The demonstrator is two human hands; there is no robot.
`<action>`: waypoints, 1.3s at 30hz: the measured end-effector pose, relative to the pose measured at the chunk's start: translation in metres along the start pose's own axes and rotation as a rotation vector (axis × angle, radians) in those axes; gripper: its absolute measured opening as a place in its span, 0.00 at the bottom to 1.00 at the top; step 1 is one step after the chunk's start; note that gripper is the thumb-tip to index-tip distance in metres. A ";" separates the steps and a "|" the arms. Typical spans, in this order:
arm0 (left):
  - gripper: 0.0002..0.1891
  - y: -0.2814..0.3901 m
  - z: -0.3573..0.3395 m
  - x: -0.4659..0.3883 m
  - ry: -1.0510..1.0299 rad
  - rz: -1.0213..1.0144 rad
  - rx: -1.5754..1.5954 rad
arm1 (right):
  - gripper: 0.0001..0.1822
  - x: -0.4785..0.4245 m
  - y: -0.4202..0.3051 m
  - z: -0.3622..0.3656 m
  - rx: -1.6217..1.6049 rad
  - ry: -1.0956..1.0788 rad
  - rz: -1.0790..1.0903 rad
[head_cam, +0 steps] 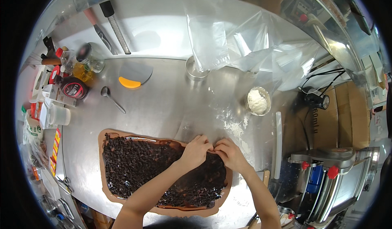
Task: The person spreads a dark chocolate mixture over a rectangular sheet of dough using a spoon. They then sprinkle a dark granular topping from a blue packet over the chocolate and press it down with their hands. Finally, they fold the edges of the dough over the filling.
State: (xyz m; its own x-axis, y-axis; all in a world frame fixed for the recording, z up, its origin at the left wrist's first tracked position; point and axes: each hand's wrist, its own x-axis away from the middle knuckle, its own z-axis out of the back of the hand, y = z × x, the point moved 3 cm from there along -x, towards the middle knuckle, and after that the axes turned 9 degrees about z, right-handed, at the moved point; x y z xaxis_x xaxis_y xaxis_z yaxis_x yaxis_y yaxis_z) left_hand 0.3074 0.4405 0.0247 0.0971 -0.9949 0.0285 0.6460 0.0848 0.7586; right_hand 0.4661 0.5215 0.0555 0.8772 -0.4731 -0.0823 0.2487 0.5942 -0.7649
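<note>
A brown rectangular sheet of dough (105, 183) lies flat on the steel worktop before me. Dark sauce and black crumbs (134, 164) cover most of it, leaving a bare brown border. My left hand (198, 151) pinches the dough's far edge right of its middle. Close beside it, my right hand (228, 152) grips the same edge near the far right corner. The fingertips of both hands nearly meet there, and the pinched bit is mostly hidden by them. My forearms cross over the crumb layer.
Beyond the dough are a spoon (112, 99), a scraper with a yellow grip (131, 79), a metal ring (194, 71) and a bowl of flour (258, 102). Scattered flour (234, 128) marks the worktop. A syrup bottle (72, 86) stands left; a metal roller machine (327, 180) stands right.
</note>
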 end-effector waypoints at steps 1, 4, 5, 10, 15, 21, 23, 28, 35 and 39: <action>0.11 0.000 0.002 0.004 -0.007 -0.007 0.023 | 0.09 0.006 -0.003 -0.001 0.054 0.014 0.035; 0.16 0.014 0.011 0.021 0.021 -0.077 -0.007 | 0.17 0.028 -0.017 -0.009 0.228 0.037 0.129; 0.17 0.018 0.010 0.028 0.037 -0.108 -0.032 | 0.19 0.034 -0.023 -0.011 0.295 0.032 0.152; 0.23 0.035 0.000 0.054 0.105 -0.220 -0.249 | 0.25 0.057 -0.038 -0.025 0.414 0.039 0.133; 0.22 0.036 -0.006 0.062 0.149 -0.237 -0.323 | 0.23 0.064 -0.036 -0.039 0.344 0.095 0.040; 0.18 -0.005 0.054 0.035 0.163 -0.069 -0.104 | 0.18 0.031 -0.038 -0.024 0.351 0.183 -0.072; 0.15 -0.029 0.073 0.025 0.171 -0.072 -0.210 | 0.14 -0.002 -0.046 -0.040 0.289 0.287 0.009; 0.12 -0.054 0.075 0.030 0.058 -0.104 -0.187 | 0.12 -0.033 -0.043 -0.078 0.002 0.227 -0.089; 0.17 -0.039 0.077 0.074 0.110 -0.198 -0.163 | 0.18 -0.007 -0.059 -0.081 0.085 0.167 0.024; 0.20 -0.045 0.094 0.078 0.133 -0.197 -0.152 | 0.19 -0.022 -0.057 -0.080 0.146 0.125 -0.072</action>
State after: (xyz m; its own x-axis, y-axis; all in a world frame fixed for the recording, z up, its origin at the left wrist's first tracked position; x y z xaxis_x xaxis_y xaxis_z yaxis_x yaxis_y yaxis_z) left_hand 0.2143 0.3543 0.0540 0.0506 -0.9778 -0.2031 0.7673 -0.0921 0.6346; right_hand 0.4000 0.4463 0.0495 0.7993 -0.5897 -0.1160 0.3741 0.6393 -0.6718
